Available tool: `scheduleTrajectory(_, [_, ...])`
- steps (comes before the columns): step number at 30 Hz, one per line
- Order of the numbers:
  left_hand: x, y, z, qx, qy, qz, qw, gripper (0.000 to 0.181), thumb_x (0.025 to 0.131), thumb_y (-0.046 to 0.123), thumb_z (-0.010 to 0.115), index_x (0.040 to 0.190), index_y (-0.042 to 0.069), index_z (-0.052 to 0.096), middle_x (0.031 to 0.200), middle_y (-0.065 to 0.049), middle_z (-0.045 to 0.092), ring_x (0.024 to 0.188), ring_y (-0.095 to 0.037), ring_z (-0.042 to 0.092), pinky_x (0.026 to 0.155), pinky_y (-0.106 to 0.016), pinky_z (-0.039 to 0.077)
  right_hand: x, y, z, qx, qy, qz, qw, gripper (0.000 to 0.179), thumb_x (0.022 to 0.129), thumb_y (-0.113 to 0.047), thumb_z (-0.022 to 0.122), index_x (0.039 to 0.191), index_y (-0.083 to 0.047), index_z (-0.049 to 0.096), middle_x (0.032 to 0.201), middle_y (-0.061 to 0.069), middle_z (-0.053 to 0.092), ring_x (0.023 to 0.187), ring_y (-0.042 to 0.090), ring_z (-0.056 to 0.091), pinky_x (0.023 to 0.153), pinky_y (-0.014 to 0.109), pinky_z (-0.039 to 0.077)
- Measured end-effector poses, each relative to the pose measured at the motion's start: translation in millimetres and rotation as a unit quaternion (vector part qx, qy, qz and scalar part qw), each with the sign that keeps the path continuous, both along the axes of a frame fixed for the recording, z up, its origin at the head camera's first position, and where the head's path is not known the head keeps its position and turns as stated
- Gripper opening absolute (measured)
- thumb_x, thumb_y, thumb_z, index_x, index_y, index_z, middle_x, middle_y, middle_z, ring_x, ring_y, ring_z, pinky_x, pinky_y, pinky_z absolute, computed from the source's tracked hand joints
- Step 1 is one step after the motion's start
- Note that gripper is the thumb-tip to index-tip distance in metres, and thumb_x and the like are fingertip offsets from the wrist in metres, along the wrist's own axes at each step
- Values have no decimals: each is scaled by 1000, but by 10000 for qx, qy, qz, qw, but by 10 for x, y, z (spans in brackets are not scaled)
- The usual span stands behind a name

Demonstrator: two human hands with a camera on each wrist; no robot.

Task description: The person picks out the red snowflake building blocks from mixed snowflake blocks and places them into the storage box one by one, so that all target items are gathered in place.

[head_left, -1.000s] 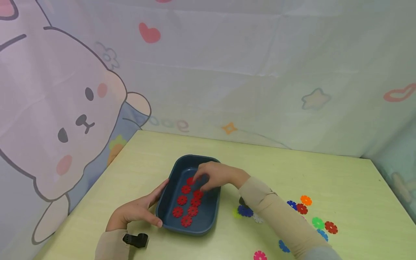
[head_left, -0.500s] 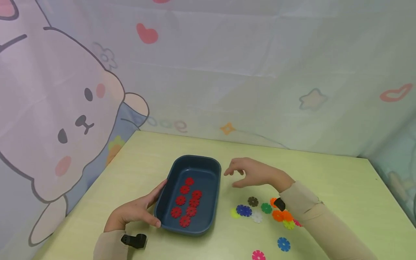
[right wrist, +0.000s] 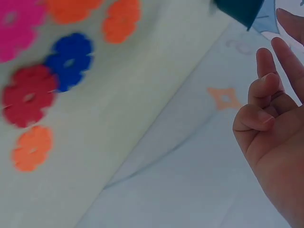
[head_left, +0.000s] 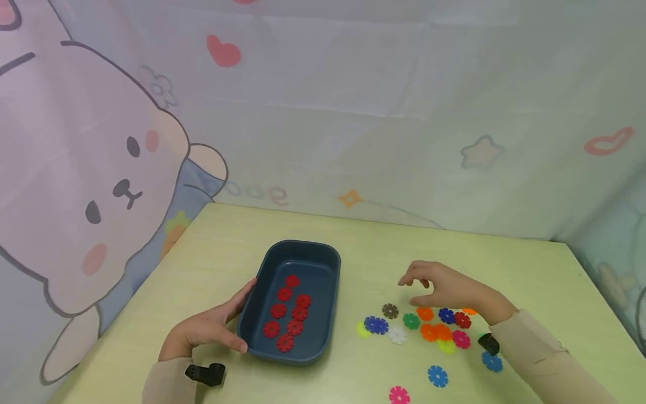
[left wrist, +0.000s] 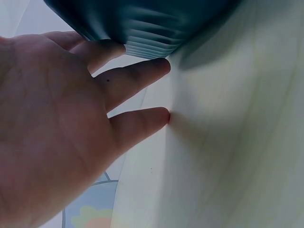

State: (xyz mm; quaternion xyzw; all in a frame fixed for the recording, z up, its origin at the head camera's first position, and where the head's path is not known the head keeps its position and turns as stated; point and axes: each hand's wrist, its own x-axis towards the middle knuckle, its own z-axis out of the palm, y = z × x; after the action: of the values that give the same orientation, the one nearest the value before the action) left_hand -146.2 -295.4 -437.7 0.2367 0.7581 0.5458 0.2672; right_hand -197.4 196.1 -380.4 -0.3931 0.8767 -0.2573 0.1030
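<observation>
A dark blue plastic tray (head_left: 319, 303) sits left of the table's middle with several red flower-shaped discs (head_left: 285, 343) lying flat inside. My left hand (head_left: 209, 328) is at its left side, thumb by the near left corner; the left wrist view shows straight fingers (left wrist: 137, 78) against or close to the outer wall (left wrist: 156, 28). Over the table to the right hovers my right hand (head_left: 451, 289), fingers loosely bent and nothing between them. Beneath and just in front of it are loose flower discs, including orange (head_left: 425, 313), blue (head_left: 447, 315) and dark red (head_left: 462, 320) ones.
Other discs spread across the right side: brown (head_left: 390, 311), green (head_left: 411, 321), white (head_left: 397, 335), pink (head_left: 399, 395) and light blue (head_left: 437, 376). A printed cloth backdrop (head_left: 323, 112) hangs behind the table's far edge.
From over the tray, my right hand has moved right, leaving the tray and passing above the loose discs. My left hand stays at the tray's left side.
</observation>
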Motion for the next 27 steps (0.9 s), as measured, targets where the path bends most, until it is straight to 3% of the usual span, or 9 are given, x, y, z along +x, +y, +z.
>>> scheduleTrajectory(2, [1,-9,-1,10,14,-11,10000,124,73,14,84,155,27,-8,162,-11,-3,145,-36,3,111,-51,15,53,115,-40,-67,-18,-84,9999,26,87,-18,71,113,-13,68,103,-4,59,78,9,45,67,26,45])
scheduleTrajectory(9, [8,-10,10,123,-55,-54,9999,124,73,13,83,155,26,-8,162,-11,-5,145,-37,1,103,-16,23,216,448,-183,-110,-330,-569,9978,29,87,-19,72,113,-6,67,102,5,59,79,17,48,63,24,47])
scheduleTrajectory(15, [9,-4,10,149,-89,-57,9998,123,74,13,83,155,27,-9,162,-11,-5,145,-38,1,106,-21,23,289,656,-308,-19,-360,-833,9959,33,85,-22,73,113,-6,67,105,3,60,83,14,53,72,27,50])
scheduleTrajectory(21, [5,-7,3,152,-72,-45,9998,124,73,13,83,155,27,-9,162,-11,-5,145,-37,1,101,-13,24,282,788,-433,142,-484,-1096,9927,33,83,-21,75,113,-7,68,102,0,60,78,13,48,64,22,46])
scheduleTrajectory(25, [3,-13,-3,135,-34,-48,9999,124,73,13,83,155,27,-8,162,-11,-4,145,-37,2,103,-15,23,274,840,-488,368,-604,-1304,9889,34,82,-23,77,112,-9,69,102,-1,59,78,11,47,64,21,44])
scheduleTrajectory(27, [4,-13,-1,125,-17,-45,9999,124,73,13,83,155,27,-8,162,-11,-3,145,-37,2,106,-22,23,267,867,-516,448,-646,-1367,9875,35,81,-24,77,112,-9,68,103,-2,59,81,12,48,66,21,46])
